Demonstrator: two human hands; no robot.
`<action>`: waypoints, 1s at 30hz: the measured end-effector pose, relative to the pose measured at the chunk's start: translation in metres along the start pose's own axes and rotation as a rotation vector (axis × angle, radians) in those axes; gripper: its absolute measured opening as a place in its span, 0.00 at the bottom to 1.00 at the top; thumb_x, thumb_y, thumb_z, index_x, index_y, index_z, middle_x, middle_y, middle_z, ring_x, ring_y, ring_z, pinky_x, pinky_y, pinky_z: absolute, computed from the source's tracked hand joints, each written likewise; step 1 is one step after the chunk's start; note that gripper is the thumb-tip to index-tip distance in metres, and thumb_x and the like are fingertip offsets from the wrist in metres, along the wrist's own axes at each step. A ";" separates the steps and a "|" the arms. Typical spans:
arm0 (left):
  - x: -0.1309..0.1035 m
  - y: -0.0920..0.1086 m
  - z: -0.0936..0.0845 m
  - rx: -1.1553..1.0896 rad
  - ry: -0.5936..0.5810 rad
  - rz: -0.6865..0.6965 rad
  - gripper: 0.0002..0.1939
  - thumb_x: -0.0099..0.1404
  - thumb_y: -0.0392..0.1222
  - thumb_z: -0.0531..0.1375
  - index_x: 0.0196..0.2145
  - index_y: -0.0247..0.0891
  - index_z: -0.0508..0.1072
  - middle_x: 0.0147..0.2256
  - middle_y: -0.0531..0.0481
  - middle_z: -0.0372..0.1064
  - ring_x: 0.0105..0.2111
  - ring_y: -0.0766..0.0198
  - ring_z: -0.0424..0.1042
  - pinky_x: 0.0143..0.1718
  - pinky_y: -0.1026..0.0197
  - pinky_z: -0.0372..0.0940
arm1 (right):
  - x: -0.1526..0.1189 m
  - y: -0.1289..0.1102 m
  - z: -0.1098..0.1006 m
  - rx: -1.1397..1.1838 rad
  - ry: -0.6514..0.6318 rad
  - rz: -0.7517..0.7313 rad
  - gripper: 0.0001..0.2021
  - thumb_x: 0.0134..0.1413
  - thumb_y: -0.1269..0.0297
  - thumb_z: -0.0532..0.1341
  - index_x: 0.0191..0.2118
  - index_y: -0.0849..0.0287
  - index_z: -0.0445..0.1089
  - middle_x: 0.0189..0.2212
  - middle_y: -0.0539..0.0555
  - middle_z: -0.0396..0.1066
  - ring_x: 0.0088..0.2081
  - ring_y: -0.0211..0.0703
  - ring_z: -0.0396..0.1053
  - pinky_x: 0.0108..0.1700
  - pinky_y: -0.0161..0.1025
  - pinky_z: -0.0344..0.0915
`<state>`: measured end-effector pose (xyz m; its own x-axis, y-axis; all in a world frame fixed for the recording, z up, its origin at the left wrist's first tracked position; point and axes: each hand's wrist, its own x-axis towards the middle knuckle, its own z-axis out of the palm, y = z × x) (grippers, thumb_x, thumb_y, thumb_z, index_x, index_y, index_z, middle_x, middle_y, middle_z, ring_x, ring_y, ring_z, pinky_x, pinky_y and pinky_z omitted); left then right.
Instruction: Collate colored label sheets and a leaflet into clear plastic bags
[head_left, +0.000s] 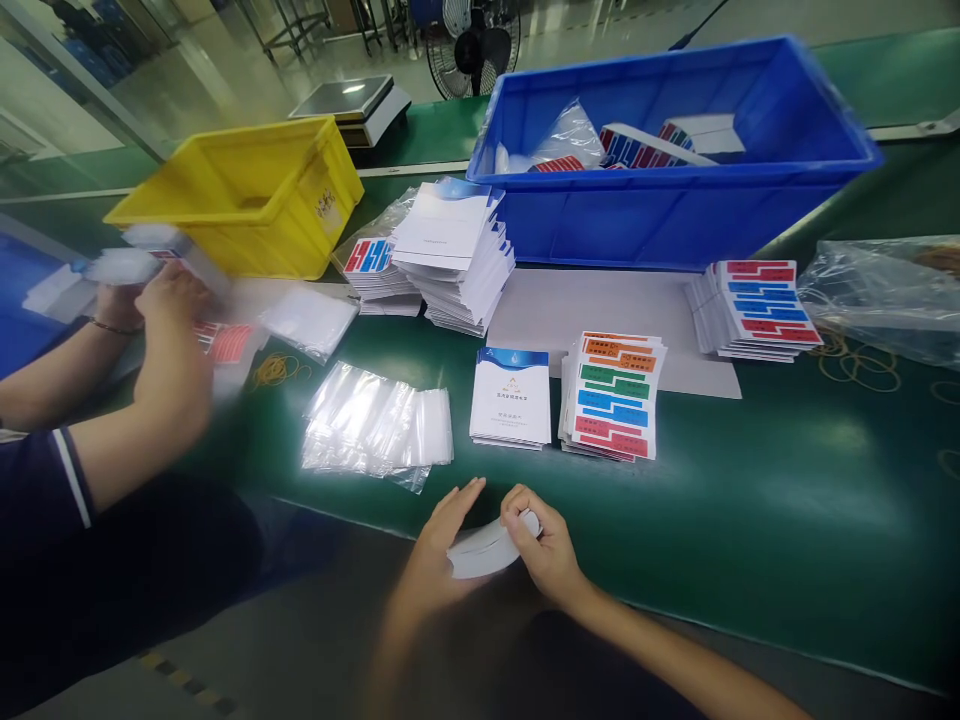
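1. We hold a bent white card [484, 550] at the near table edge – left hand [439, 560] under it with fingers loosely spread, right hand [544, 550] curled over its right end.
2. Just beyond lie clear bags [379, 425], a booklet stack [510, 397] and coloured label sheets [615, 395].
3. Far left, a co-worker's hands [161, 300] – blurred.

bags [377, 428] left of booklets [511, 397] — stickers [615, 395] right

Blue bin [675, 210] beside yellow bin [247, 200] on belt.
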<state>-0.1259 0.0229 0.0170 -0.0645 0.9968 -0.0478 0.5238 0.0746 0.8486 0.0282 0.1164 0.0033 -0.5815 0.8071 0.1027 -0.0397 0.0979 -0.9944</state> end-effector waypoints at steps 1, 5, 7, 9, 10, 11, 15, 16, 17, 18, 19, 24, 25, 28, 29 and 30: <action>0.001 -0.002 -0.001 -0.023 -0.015 0.029 0.37 0.57 0.44 0.65 0.62 0.45 0.56 0.61 0.42 0.60 0.61 0.51 0.59 0.64 0.41 0.53 | 0.001 -0.002 -0.004 0.012 -0.047 -0.017 0.14 0.60 0.51 0.55 0.30 0.56 0.60 0.28 0.51 0.62 0.31 0.41 0.62 0.35 0.39 0.61; -0.001 -0.004 -0.001 -0.121 0.068 0.035 0.29 0.60 0.42 0.63 0.59 0.44 0.64 0.57 0.43 0.66 0.57 0.52 0.66 0.61 0.42 0.59 | 0.002 -0.013 -0.021 -0.044 -0.383 -0.060 0.17 0.55 0.54 0.61 0.47 0.56 0.63 0.43 0.58 0.67 0.45 0.48 0.67 0.47 0.45 0.66; -0.004 -0.001 -0.001 -0.150 0.111 -0.019 0.27 0.60 0.41 0.63 0.58 0.45 0.66 0.55 0.44 0.68 0.55 0.52 0.68 0.60 0.44 0.61 | 0.001 -0.015 -0.024 -0.119 -0.449 -0.048 0.14 0.60 0.64 0.57 0.51 0.56 0.61 0.46 0.59 0.67 0.49 0.47 0.66 0.51 0.46 0.65; -0.006 0.003 0.003 -0.205 0.153 -0.072 0.25 0.61 0.41 0.62 0.56 0.44 0.68 0.53 0.44 0.70 0.53 0.53 0.70 0.57 0.47 0.65 | -0.002 -0.014 -0.023 -0.173 -0.406 -0.047 0.13 0.63 0.68 0.53 0.52 0.55 0.62 0.47 0.59 0.68 0.49 0.46 0.67 0.50 0.45 0.67; -0.007 0.006 0.005 -0.240 0.178 -0.104 0.23 0.61 0.40 0.62 0.55 0.43 0.69 0.53 0.44 0.70 0.52 0.53 0.71 0.56 0.49 0.67 | -0.003 -0.013 -0.021 -0.196 -0.372 -0.057 0.13 0.63 0.69 0.53 0.52 0.54 0.62 0.47 0.59 0.69 0.48 0.46 0.68 0.50 0.44 0.67; -0.008 0.008 0.009 -0.270 0.203 -0.136 0.23 0.62 0.40 0.61 0.55 0.43 0.69 0.53 0.44 0.70 0.52 0.54 0.71 0.55 0.51 0.67 | -0.005 -0.010 -0.019 -0.220 -0.335 -0.074 0.13 0.64 0.69 0.53 0.53 0.54 0.62 0.47 0.59 0.69 0.48 0.47 0.69 0.49 0.44 0.68; -0.014 0.012 0.032 -0.278 0.346 -0.204 0.23 0.64 0.38 0.58 0.57 0.42 0.66 0.55 0.45 0.69 0.54 0.58 0.69 0.55 0.58 0.67 | -0.013 0.000 -0.010 -0.321 -0.202 -0.152 0.16 0.63 0.71 0.52 0.55 0.53 0.61 0.46 0.58 0.70 0.47 0.49 0.70 0.48 0.47 0.70; -0.016 0.012 0.039 -0.255 0.393 -0.193 0.23 0.65 0.37 0.58 0.58 0.41 0.65 0.55 0.45 0.68 0.54 0.58 0.69 0.55 0.58 0.68 | -0.016 0.002 -0.008 -0.342 -0.181 -0.173 0.17 0.63 0.72 0.52 0.55 0.53 0.60 0.46 0.58 0.70 0.48 0.49 0.70 0.49 0.47 0.70; -0.018 0.011 0.045 -0.225 0.439 -0.175 0.23 0.65 0.37 0.58 0.58 0.41 0.65 0.55 0.45 0.69 0.54 0.58 0.70 0.54 0.59 0.68 | -0.018 0.004 -0.007 -0.359 -0.164 -0.191 0.18 0.62 0.73 0.51 0.56 0.53 0.59 0.47 0.58 0.70 0.48 0.49 0.70 0.49 0.48 0.70; -0.018 0.010 0.051 -0.193 0.483 -0.156 0.23 0.64 0.36 0.57 0.58 0.41 0.65 0.55 0.45 0.69 0.53 0.58 0.70 0.54 0.59 0.69 | -0.020 0.006 -0.005 -0.373 -0.148 -0.206 0.19 0.62 0.74 0.51 0.57 0.53 0.59 0.47 0.58 0.70 0.49 0.50 0.70 0.49 0.49 0.70; -0.019 0.009 0.056 -0.166 0.523 -0.136 0.23 0.64 0.36 0.57 0.58 0.41 0.65 0.54 0.44 0.69 0.52 0.58 0.71 0.53 0.58 0.69 | -0.022 0.008 -0.004 -0.382 -0.131 -0.218 0.19 0.62 0.74 0.51 0.57 0.53 0.58 0.48 0.59 0.70 0.49 0.50 0.69 0.50 0.49 0.70; -0.014 0.011 0.060 -0.176 0.557 -0.165 0.22 0.62 0.42 0.59 0.55 0.44 0.69 0.52 0.45 0.72 0.50 0.49 0.72 0.52 0.51 0.71 | -0.019 0.005 -0.008 -0.322 -0.092 -0.156 0.15 0.63 0.70 0.52 0.54 0.53 0.60 0.47 0.58 0.70 0.49 0.49 0.69 0.51 0.47 0.69; -0.013 0.013 0.058 -0.181 0.539 -0.171 0.22 0.61 0.43 0.61 0.53 0.46 0.71 0.50 0.47 0.73 0.49 0.47 0.73 0.51 0.49 0.72 | -0.015 0.000 -0.013 -0.277 -0.115 -0.108 0.14 0.63 0.67 0.53 0.53 0.54 0.61 0.46 0.58 0.70 0.48 0.48 0.70 0.50 0.46 0.69; -0.013 0.025 0.049 -0.178 0.447 -0.161 0.20 0.58 0.43 0.62 0.49 0.54 0.74 0.44 0.55 0.77 0.46 0.46 0.75 0.46 0.47 0.74 | 0.000 -0.018 -0.036 -0.094 -0.302 -0.001 0.21 0.61 0.49 0.54 0.55 0.56 0.62 0.48 0.60 0.69 0.48 0.51 0.69 0.50 0.48 0.68; -0.013 0.029 0.046 -0.176 0.402 -0.155 0.20 0.58 0.42 0.63 0.49 0.57 0.74 0.42 0.57 0.78 0.46 0.46 0.75 0.46 0.47 0.74 | 0.005 -0.025 -0.044 -0.026 -0.378 0.012 0.27 0.61 0.42 0.52 0.56 0.56 0.61 0.51 0.61 0.68 0.50 0.53 0.68 0.52 0.50 0.66; -0.012 0.033 0.044 -0.173 0.357 -0.147 0.21 0.57 0.42 0.63 0.49 0.58 0.74 0.42 0.59 0.78 0.46 0.46 0.75 0.46 0.46 0.74 | 0.009 -0.031 -0.053 0.040 -0.427 0.013 0.31 0.60 0.38 0.48 0.58 0.56 0.61 0.53 0.61 0.66 0.53 0.55 0.66 0.55 0.52 0.64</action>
<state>-0.0708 0.0147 0.0225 -0.4340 0.9008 -0.0156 0.3383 0.1790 0.9239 0.0669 0.1515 0.0365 -0.8662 0.4935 0.0784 -0.0562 0.0597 -0.9966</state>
